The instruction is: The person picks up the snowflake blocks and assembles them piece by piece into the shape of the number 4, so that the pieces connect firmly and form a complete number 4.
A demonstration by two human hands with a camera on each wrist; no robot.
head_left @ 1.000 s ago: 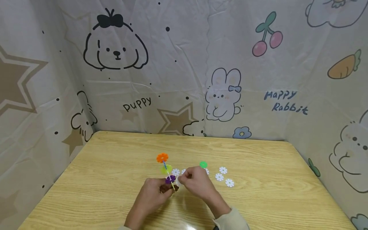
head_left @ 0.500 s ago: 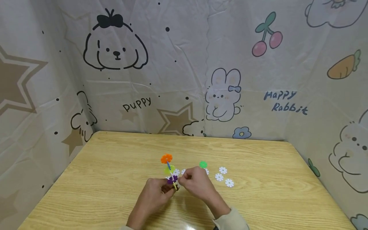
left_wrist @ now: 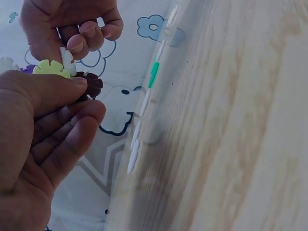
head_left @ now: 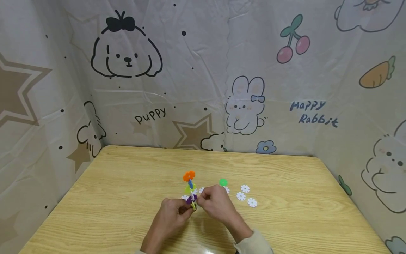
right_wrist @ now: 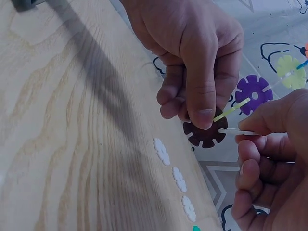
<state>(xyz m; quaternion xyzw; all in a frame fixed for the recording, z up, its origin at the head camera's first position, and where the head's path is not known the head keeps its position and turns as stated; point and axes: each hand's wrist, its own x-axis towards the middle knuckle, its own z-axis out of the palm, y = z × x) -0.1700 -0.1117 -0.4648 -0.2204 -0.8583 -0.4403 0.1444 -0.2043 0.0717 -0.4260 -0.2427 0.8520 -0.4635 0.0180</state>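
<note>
My left hand [head_left: 169, 217] pinches a dark brown notched disc [right_wrist: 207, 132] between thumb and fingers. From that disc runs a joined chain: a yellow-green disc [left_wrist: 50, 69], a purple disc [right_wrist: 253, 95], a white one, a lime disc [right_wrist: 290, 72], a blue one and an orange disc [head_left: 189, 176] at the far end. My right hand [head_left: 219, 204] pinches a white disc [right_wrist: 236, 131] edge-on, its rim touching the brown disc's edge in the right wrist view. In the left wrist view this white disc [left_wrist: 68, 61] stands beside the brown one.
Several white discs [head_left: 252, 202] and a green disc [head_left: 223, 182] lie on the wooden table [head_left: 127, 176] beyond and right of my hands. A printed cloth [head_left: 190, 88] hangs behind the table and at both sides.
The chain has turned and shifted right, its orange end moving toward my right hand, and its discs now look narrower. Both hands stay almost in place, still pinching.
</note>
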